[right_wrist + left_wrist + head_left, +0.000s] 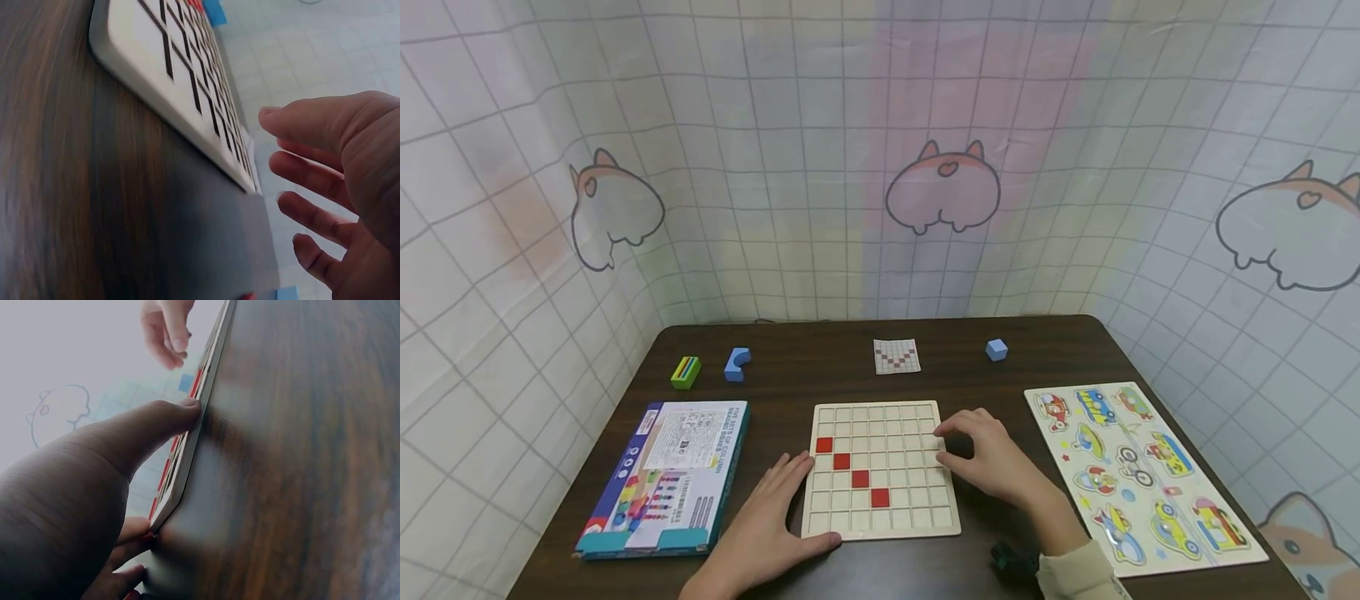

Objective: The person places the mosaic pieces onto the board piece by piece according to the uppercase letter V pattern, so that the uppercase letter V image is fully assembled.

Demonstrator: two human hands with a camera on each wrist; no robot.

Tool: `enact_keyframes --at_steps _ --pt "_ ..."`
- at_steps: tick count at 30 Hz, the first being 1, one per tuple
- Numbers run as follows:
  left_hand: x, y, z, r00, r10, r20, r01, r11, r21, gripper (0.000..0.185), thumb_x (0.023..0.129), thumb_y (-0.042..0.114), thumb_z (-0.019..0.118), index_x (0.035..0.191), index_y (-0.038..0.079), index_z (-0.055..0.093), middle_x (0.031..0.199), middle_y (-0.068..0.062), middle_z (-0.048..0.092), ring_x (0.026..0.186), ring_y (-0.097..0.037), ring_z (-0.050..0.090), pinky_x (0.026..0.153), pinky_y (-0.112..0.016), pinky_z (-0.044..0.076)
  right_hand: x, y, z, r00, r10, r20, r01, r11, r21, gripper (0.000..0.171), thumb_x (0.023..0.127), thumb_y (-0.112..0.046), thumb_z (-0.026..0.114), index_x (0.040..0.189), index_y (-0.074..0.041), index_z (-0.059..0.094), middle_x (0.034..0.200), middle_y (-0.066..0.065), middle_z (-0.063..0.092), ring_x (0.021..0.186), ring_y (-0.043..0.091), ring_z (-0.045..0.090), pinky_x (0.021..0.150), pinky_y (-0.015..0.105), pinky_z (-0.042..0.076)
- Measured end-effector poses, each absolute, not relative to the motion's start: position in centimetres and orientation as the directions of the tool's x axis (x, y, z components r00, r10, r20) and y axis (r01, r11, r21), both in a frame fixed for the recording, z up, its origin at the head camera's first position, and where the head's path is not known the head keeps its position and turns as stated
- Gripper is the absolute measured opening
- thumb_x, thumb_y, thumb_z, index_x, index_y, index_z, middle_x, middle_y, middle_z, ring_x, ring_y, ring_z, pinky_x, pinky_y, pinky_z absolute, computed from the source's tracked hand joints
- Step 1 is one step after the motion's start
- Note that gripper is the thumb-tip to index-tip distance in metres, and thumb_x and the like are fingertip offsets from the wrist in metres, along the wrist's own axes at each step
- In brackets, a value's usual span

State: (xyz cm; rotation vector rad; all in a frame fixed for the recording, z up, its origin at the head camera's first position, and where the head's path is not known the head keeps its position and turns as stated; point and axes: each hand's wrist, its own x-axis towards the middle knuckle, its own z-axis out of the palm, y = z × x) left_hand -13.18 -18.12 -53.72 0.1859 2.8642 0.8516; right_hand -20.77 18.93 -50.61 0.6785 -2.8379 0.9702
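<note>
A square wooden grid board of white tiles lies flat on the table, several red tiles running in a diagonal down from its left side. My left hand rests at the board's left edge, thumb at the lower left corner and fingers stretched along the side. In the left wrist view the thumb lies against the board's edge. Beside the right edge, my right hand hovers with thumb and forefinger parted over the rim. The right wrist view shows its fingers loosely bent and holding nothing.
Behind the board lies a small pattern card. A blue cube, a blue notched block and a green striped block stand farther back. A flat box lies left, a vehicle puzzle board right. Near the right wrist sits a dark object.
</note>
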Motion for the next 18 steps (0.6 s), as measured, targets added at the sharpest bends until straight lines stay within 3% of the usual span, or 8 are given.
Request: enact_keyframes --at_steps 10,18 --pt "-13.2 -18.1 -53.5 -0.982 0.159 -0.106 0.074 0.828 0.556 0.131 0.071 0.093 0.081 0.174 0.022 0.040 0.181 -0.003 0.039 0.174 -0.036 0.021 0.137 -0.071 0.024 -20.5 21.5 -51.1 -0.918 -0.346 0.195 -0.394 0.734 -0.553 0.032 0.096 -0.024 0.089 0.126 -0.024 0.079 0.126 -0.012 0.075 0.122 0.018 0.059 0.113 0.059 0.046" --pt "-13.2 -18.1 -53.5 -0.981 0.160 -0.109 0.073 0.828 0.557 0.131 0.071 0.093 0.081 0.174 0.022 0.040 0.181 -0.003 0.039 0.174 -0.036 0.021 0.137 -0.071 0.023 -20.2 23.5 -51.2 -0.931 -0.321 0.176 -0.365 0.771 -0.522 0.033 0.095 -0.025 0.091 0.126 -0.023 0.080 0.128 -0.008 0.075 0.114 0.017 0.056 0.103 0.050 0.053"
